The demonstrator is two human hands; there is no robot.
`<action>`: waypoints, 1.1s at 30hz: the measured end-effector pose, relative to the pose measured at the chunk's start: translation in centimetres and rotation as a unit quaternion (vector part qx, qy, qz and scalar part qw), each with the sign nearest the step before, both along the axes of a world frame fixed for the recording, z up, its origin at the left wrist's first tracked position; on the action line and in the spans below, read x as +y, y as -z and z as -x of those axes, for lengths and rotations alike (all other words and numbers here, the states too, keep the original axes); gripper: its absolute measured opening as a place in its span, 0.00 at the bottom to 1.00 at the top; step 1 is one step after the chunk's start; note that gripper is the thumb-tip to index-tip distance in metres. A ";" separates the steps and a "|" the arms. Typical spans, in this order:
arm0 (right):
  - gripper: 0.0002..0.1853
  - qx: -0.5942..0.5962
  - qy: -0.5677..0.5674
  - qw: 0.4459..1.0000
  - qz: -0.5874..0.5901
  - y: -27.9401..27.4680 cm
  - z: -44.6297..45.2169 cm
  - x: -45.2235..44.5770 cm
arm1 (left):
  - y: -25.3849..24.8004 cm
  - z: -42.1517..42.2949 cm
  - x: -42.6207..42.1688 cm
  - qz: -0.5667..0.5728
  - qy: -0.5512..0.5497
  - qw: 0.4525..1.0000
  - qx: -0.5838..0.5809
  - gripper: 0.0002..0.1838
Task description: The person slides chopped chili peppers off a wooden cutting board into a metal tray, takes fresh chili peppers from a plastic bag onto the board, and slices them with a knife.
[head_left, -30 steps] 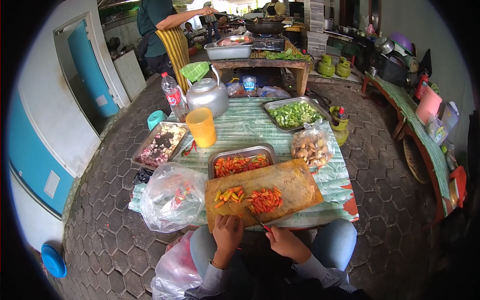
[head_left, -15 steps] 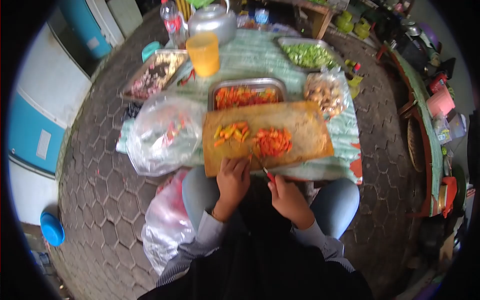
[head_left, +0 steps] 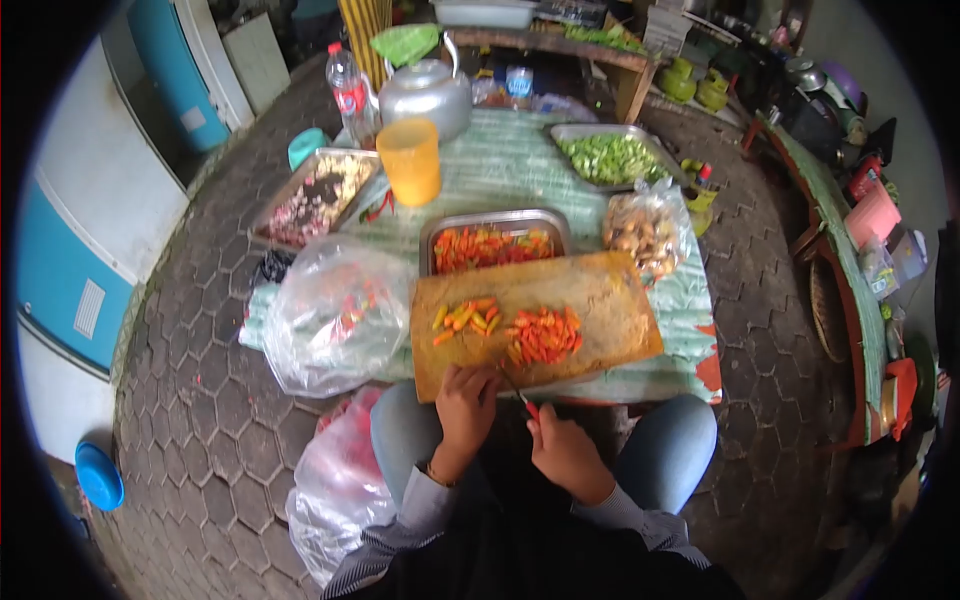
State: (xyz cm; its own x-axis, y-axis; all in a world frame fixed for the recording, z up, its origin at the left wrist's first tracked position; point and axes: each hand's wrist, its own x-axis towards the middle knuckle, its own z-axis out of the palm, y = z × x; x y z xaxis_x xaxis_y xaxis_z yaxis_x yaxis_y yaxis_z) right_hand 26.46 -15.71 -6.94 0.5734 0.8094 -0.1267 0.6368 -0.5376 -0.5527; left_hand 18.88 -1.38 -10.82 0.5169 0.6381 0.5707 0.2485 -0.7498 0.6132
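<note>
A worn wooden cutting board (head_left: 610, 310) rests at the table's near edge. On it lie whole orange and yellow chilies (head_left: 468, 317) at the left and a heap of sliced red-orange chilies (head_left: 545, 335) beside them. My left hand (head_left: 466, 408) is closed in a pinch at the board's front edge; its fingertips hide what they hold. In my right hand (head_left: 566, 450) is a small knife (head_left: 530, 407) by its red handle, the thin blade pointing at the left fingertips. Behind the board, a metal tray (head_left: 562, 232) holds more cut chilies.
A clear plastic bag (head_left: 335, 325) sits left of the board, a bag of brownish pieces (head_left: 645, 235) right. Farther back are a tray of chopped greens (head_left: 612, 160), a tray of pale and purplish pieces (head_left: 315, 195), an orange pitcher (head_left: 409, 165), a kettle (head_left: 428, 98) and a bottle (head_left: 347, 90).
The camera view has tilted up, so the table and board appear lower and more of the background shows. Both hands stay at the board's front edge, the knife still in my right hand.
</note>
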 end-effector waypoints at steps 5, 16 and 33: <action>0.12 -0.006 -0.004 0.999 0.032 -0.5 0.7 0.2 | 0.2 0.1 0.2 -0.002 0.010 1.000 0.013 0.04; 0.12 -0.001 -0.022 1.000 0.019 0.4 0.7 -0.3 | 0.6 -0.2 -0.6 -0.029 -0.017 0.999 0.037 0.02; 0.13 0.007 -0.013 0.999 0.043 -2.8 -0.5 -4.1 | -1.0 2.3 1.0 0.016 -0.025 0.998 -0.047 0.06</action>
